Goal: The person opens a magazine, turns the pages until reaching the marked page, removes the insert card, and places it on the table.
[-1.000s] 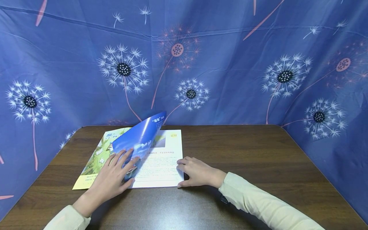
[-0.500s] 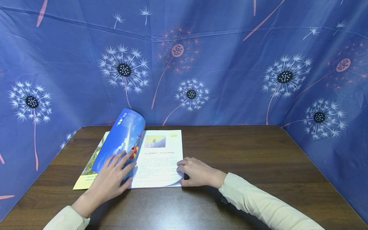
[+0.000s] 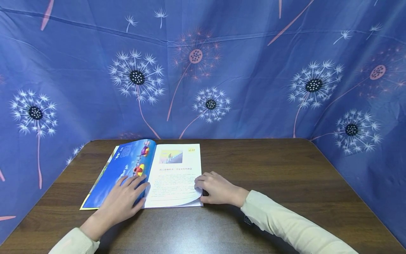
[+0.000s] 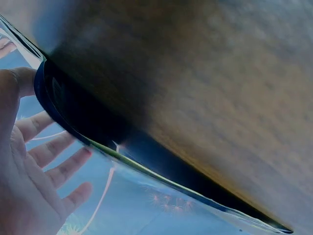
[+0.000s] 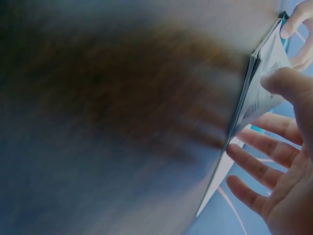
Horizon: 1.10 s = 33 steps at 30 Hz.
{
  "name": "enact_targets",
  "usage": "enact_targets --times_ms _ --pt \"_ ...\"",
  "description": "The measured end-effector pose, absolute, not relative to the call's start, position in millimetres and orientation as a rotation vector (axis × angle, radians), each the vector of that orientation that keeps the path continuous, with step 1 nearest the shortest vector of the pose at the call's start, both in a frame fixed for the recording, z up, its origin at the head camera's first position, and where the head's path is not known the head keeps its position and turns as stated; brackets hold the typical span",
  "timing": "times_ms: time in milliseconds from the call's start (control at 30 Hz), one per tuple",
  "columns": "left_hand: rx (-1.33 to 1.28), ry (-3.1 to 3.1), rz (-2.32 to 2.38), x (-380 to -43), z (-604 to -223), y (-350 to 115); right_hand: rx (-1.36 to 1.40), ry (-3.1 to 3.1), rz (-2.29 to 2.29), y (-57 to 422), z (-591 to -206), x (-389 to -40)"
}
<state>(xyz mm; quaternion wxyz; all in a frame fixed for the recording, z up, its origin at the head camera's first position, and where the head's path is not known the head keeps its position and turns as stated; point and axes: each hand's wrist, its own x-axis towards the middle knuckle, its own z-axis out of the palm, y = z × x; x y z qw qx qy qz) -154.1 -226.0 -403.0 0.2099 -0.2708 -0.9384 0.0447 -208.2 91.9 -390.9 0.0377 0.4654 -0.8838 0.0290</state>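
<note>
A magazine [image 3: 172,183] lies spread out on the wooden table. Its left side shows a blue page [image 3: 111,173] with bright balloon-like figures; its right side is a white page [image 3: 177,176] with a small picture and printed text. My left hand [image 3: 118,201] rests on the lower part of the blue page near the fold, fingers spread. At the right edge, my right hand [image 3: 217,188] pinches the white page, whose lower corner curls up. In the right wrist view the thumb and fingers [image 5: 261,142] lie on opposite sides of the lifted paper [image 5: 261,95].
The brown wooden tabletop [image 3: 269,165] extends to the right of the magazine and in front of it. Behind and at the sides hangs a blue cloth [image 3: 247,70] with a dandelion print.
The blue page has swung over to the left and now lies nearly flat on the yellow-green page. The white page's lower right corner has lifted in my right hand.
</note>
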Motion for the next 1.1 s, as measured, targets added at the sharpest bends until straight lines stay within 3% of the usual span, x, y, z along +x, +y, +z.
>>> enact_targets --times_ms 1100 --pt "-0.692 -2.772 0.132 -152 -400 -216 1.336 -2.636 0.259 90 -386 -217"
